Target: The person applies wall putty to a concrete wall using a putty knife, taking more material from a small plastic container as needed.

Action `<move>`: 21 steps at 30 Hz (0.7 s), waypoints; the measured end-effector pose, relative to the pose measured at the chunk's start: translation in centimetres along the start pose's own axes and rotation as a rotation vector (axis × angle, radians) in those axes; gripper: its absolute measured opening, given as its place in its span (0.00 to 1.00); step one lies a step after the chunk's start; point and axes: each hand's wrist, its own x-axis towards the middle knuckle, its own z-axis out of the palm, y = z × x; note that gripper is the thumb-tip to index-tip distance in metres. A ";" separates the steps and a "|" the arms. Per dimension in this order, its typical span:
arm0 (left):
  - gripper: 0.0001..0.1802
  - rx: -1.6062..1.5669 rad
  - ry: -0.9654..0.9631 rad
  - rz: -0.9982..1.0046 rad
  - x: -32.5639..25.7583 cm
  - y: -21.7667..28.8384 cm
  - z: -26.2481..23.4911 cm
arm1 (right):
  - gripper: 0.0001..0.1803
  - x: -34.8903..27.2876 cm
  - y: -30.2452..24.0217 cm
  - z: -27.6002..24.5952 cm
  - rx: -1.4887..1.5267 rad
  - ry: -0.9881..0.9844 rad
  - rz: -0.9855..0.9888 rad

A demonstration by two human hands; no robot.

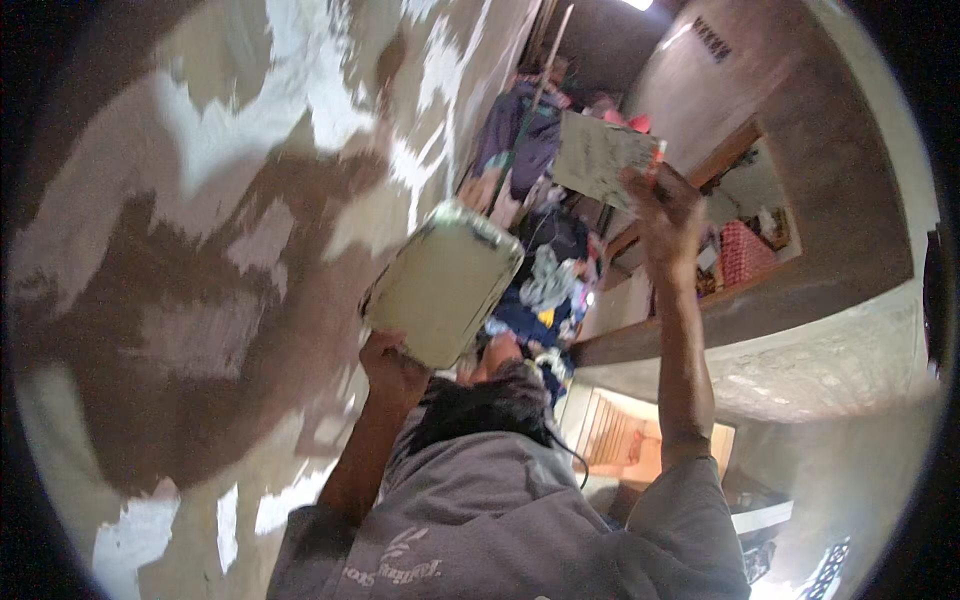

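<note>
My left hand (pixel 392 364) is closed on the near edge of a shallow rectangular tray (pixel 442 285). The tray has rounded corners, a pale cream-green face and worn, smeared edges. It is tilted close beside the wall. Raised farther off to the right, my right hand (pixel 668 208) grips a wide flat putty scraper (pixel 603 158) by its orange-and-white edge. Grey smears cover the scraper's blade, which is apart from both the tray and the wall. My fingers on the tray are partly hidden.
The wall (pixel 230 330) on the left carries brown, grey and white plaster patches. Clothes (pixel 545 270) are heaped along the passage, a thin pole (pixel 553 55) among them. To the right, a wall recess (pixel 765 235) holds a red checked item. A wooden slatted piece (pixel 615 435) lies below.
</note>
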 end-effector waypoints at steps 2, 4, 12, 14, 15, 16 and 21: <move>0.25 0.034 -0.022 0.014 0.1 0.1 -0.4 | 0.05 -2.5 -0.3 0.4 0.150 -0.011 0.058; 0.25 0.044 -0.069 -0.002 -0.3 0.0 -0.9 | 0.05 -4.3 -1.3 0.2 0.218 -0.038 0.117; 0.30 0.066 -0.083 0.014 -1.5 -0.9 -0.9 | 0.06 -5.8 -2.7 3.1 -0.040 -0.283 -0.093; 0.29 0.047 -0.112 -0.017 -1.7 -0.9 -0.9 | 0.06 -6.1 -2.8 4.2 -0.139 -0.333 -0.247; 0.29 0.044 -0.115 -0.023 -1.9 -0.9 -0.9 | 0.04 -6.2 -2.8 4.8 -0.161 -0.341 -0.297; 0.29 0.026 -0.118 -0.031 -2.0 -0.9 -1.0 | 0.04 -6.3 -2.8 5.5 -0.176 -0.354 -0.358; 0.28 0.040 -0.054 -0.061 -2.4 -0.9 -1.6 | 0.05 -7.0 -2.4 8.7 -0.265 -0.328 -0.399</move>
